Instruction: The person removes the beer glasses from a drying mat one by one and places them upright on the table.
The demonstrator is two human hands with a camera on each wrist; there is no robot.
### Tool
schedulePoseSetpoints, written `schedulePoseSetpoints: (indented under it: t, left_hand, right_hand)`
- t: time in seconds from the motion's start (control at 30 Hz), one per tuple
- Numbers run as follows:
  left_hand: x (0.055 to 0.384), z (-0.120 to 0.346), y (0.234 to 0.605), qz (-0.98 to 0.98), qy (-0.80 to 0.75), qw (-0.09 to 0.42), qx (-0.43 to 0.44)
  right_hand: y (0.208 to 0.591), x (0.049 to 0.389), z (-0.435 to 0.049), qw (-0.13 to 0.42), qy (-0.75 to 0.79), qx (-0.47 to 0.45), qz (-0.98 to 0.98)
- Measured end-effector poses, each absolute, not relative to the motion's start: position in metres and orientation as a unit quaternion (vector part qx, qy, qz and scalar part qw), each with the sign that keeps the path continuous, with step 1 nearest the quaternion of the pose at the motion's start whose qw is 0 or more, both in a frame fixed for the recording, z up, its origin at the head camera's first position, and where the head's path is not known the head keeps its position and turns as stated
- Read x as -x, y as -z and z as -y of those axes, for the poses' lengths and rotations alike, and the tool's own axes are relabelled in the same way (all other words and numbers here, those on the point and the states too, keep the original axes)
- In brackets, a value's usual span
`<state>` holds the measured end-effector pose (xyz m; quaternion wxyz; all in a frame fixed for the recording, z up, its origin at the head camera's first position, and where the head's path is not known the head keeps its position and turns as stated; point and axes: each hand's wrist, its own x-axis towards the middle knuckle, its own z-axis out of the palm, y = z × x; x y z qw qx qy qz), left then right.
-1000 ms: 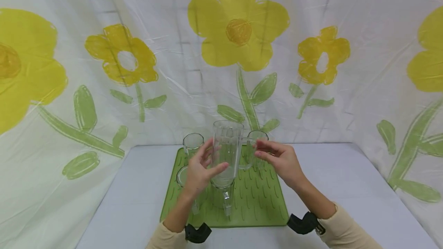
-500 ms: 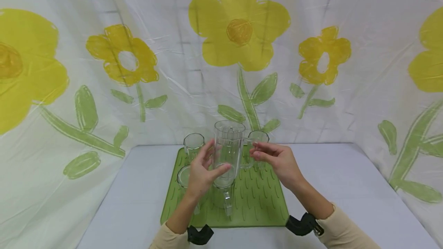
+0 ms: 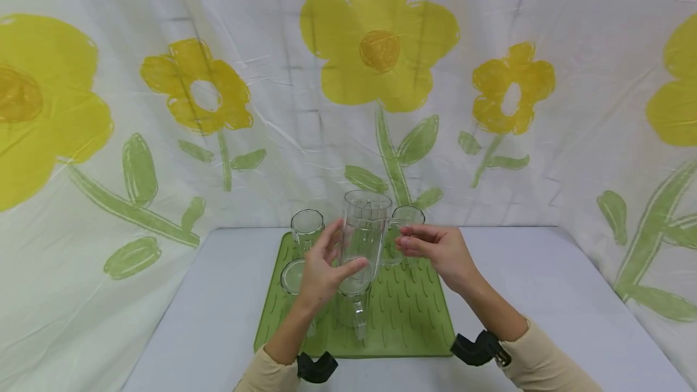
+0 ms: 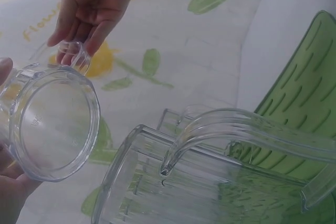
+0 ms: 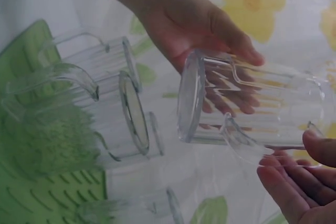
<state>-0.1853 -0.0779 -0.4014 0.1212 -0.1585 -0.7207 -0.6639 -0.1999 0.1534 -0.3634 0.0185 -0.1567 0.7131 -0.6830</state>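
Observation:
A tall clear glass mug (image 3: 366, 228) is held up over the green ridged mat, its rim at the top. My left hand (image 3: 321, 271) grips the mug's body, thumb in front and fingers behind. At the handle on the right, my right hand (image 3: 438, 253) pinches with thumb and fingertips. The left wrist view shows the mug's round base (image 4: 55, 124), with the right hand (image 4: 97, 9) at the handle beyond. In the right wrist view the left hand (image 5: 194, 30) wraps the mug from behind, its fingers showing through the glass.
On the green mat (image 3: 408, 325) stand several more glass mugs: one at back left (image 3: 307, 228), one at back right (image 3: 409, 215), one at front left (image 3: 291, 277), and a front middle one (image 3: 357, 313) just below the held mug. A flowered cloth (image 3: 272, 138) hangs behind the white table (image 3: 218, 295).
The held mug has shifted slightly to the right, and both hands stay on it. The head view itself has drifted a little. The mugs on the mat have not moved.

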Motion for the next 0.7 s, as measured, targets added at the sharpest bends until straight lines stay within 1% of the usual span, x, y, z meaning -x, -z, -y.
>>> schedulePoseSetpoints:
  t: [0.27,0.7]
  left_hand:
    - [0.1835,0.0772,0.3999,0.722,0.665,0.113,0.157]
    - [0.1808,0.0736,0.3966,0.727,0.659,0.113,0.158]
  right_hand:
    - [0.3631,0.1987,-0.1522,0.002,0.683,0.152,-0.714]
    - [0.3633,0.1989,-0.1521,-0.025,0.675,0.161,-0.72]
